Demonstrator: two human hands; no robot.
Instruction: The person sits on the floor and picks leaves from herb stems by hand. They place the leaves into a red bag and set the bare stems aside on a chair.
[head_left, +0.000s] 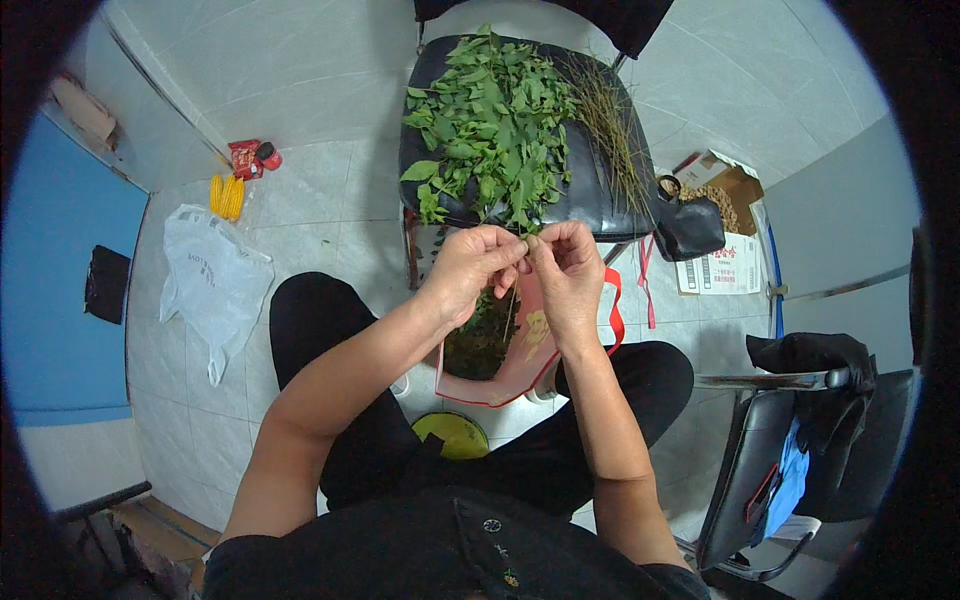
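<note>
Both hands meet just before the front edge of a black padded chair seat (592, 187). My left hand (480, 262) pinches a thin leafy stem (511, 304) whose lower end hangs down. Thumb and forefinger of my right hand (566, 266) close on the same sprig beside it. Beyond them a heap of green leafy sprigs (495, 127) covers much of the seat. A bundle of bare thin stalks (611, 127) lies to its right. Below my hands, between my knees, stands a bag with red edging (532, 360), dark leaves (480, 341) inside it.
A white plastic bag (214, 274) lies on the tiled floor at left, near yellow corn-like pieces (226, 197) and a red packet (245, 159). An open carton (742, 187) stands at right, beyond a black pouch (690, 229). Another black chair (750, 457) is at lower right.
</note>
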